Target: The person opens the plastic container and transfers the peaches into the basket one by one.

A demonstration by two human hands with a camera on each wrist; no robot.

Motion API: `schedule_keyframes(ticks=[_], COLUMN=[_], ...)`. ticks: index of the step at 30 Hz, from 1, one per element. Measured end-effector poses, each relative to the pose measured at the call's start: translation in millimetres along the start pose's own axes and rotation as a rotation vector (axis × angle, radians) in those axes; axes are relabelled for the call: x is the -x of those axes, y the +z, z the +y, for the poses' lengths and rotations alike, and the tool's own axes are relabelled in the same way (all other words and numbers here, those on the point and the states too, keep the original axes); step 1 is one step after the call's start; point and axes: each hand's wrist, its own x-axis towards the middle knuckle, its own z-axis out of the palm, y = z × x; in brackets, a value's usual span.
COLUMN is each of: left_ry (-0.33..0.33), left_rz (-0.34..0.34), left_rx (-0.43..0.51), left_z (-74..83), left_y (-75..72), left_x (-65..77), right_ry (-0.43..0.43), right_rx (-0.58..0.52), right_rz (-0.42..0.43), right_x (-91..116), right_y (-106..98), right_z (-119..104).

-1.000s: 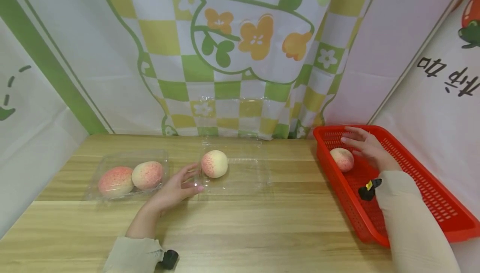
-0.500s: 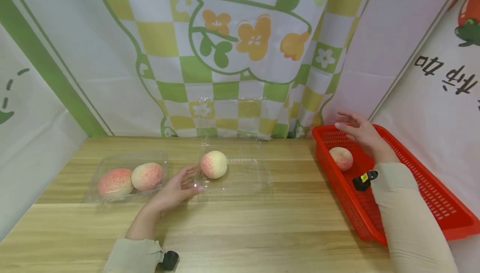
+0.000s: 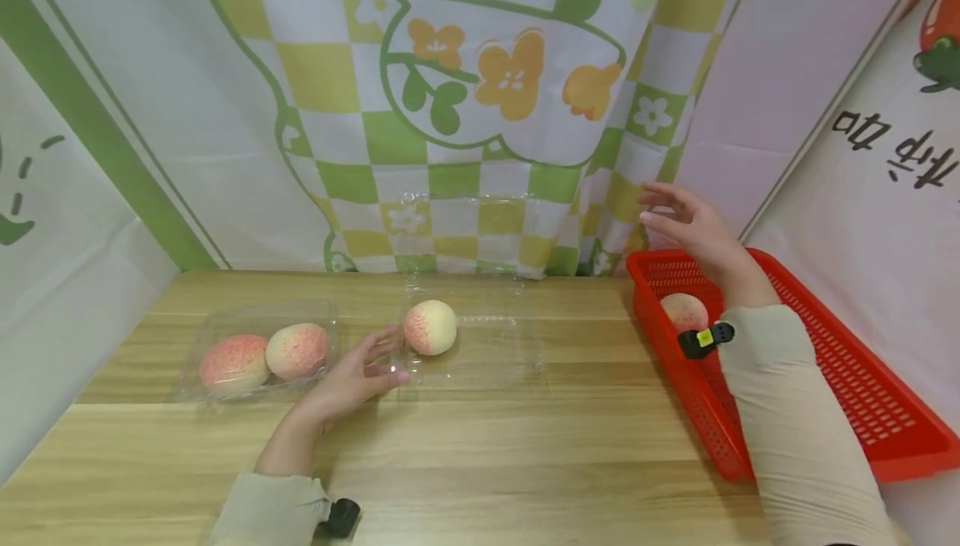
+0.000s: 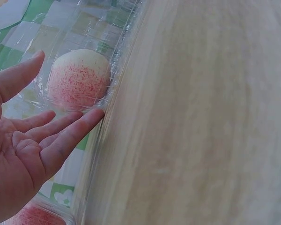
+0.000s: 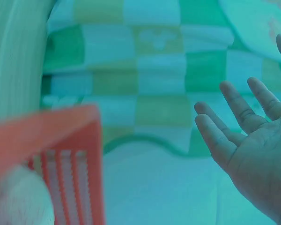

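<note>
The work seems to stand between grips: the right hand (image 3: pixel 693 233) hangs near the far end of the basket (image 3: pixel 693 408), fingers loosely spread and holding nothing, while the left hand (image 3: pixel 347 381), fingers extended and gripping nothing, lies beside the open box (image 3: pixel 491 353) with one peach (image 3: pixel 430 328) inside. Another grip would call for lowering the right hand to the basket peach (image 3: pixel 682 310) and curling its fingers. The right wrist view shows that bare palm, which the head view mostly hides; whether the left fingertips touch the box is hard to judge.
</note>
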Motion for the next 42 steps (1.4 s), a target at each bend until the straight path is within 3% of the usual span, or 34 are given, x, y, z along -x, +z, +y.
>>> schedule_keyframes(ticks=[7, 15, 27, 42], left_ry=[0.001, -0.006, -0.004, -0.001], left_rz=[-0.007, 0.002, -0.005, -0.006], left_rx=[0.009, 0.0, -0.005, -0.007], left_z=[-0.3, 1.2, 1.0, 0.1], left_y=[-0.6, -0.6, 0.2, -0.4], left_x=[-1.8, 0.4, 0.6, 0.3], right_ry=[-0.035, -0.096, -0.099, -0.077], right_rx=[-0.07, -0.217, -0.384, -0.406], right_rz=[-0.016, -0.037, -0.132, -0.199], right_x=[-9, -19, -16, -15], right_y=[25, 69, 136, 195], right_z=[-20, -27, -6, 21])
